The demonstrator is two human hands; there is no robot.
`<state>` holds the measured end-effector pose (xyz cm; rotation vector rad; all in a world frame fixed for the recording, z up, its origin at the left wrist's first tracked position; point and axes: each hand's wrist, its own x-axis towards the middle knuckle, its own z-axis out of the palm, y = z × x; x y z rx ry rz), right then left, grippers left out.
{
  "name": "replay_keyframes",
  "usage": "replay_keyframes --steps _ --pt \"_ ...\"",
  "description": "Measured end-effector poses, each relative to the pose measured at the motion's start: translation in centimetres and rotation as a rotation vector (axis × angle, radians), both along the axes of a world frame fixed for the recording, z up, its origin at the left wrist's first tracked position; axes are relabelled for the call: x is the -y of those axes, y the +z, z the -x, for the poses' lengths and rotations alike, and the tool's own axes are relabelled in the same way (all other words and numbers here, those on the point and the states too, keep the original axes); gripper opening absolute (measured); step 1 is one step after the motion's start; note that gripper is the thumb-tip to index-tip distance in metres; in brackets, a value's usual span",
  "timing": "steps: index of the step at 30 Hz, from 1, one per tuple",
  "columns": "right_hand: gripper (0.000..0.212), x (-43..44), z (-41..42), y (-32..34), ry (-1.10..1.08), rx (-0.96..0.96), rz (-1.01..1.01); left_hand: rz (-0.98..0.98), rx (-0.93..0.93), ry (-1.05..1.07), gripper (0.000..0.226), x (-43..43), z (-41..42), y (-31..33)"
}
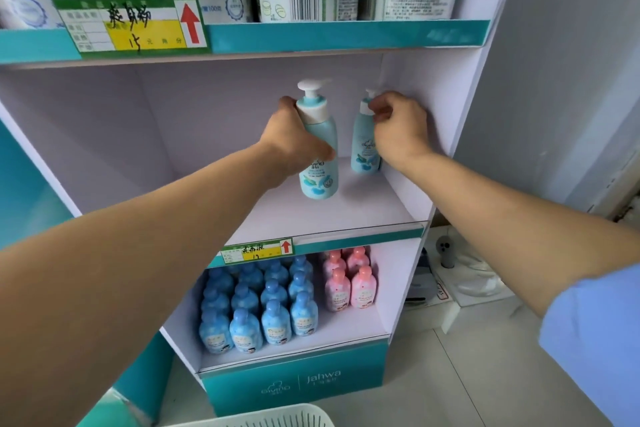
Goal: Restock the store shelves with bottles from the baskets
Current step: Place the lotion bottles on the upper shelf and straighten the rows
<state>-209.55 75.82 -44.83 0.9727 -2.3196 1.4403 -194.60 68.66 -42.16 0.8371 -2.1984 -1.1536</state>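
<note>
Middle shelf [311, 215] mostly bare left of both pump bottles. Left hand [294, 142] wraps front bottle [320, 156] mid-body. Right hand [398, 125] pinches corner bottle [363, 146] at its neck, against the side wall [408, 184].

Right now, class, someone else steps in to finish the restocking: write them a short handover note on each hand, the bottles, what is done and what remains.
Left hand: grip closed round the front pump bottle, which stands on the middle shelf.
Right hand: fingers at the neck of the rear pump bottle, in the shelf's back right corner.
Done: two bottles on the middle shelf; the lower shelf holds rows of small blue bottles and pink bottles.
Left: most of the middle shelf is bare. Only the rim of a white basket shows below; its contents are out of view.
</note>
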Motion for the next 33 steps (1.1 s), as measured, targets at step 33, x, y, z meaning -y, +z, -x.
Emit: replay_keyframes --steps 33 --pt "0.017 1.9 0.9 -2.8 0.029 0.394 0.123 0.099 0.105 0.097 0.070 5.5 8.8 -3.9"
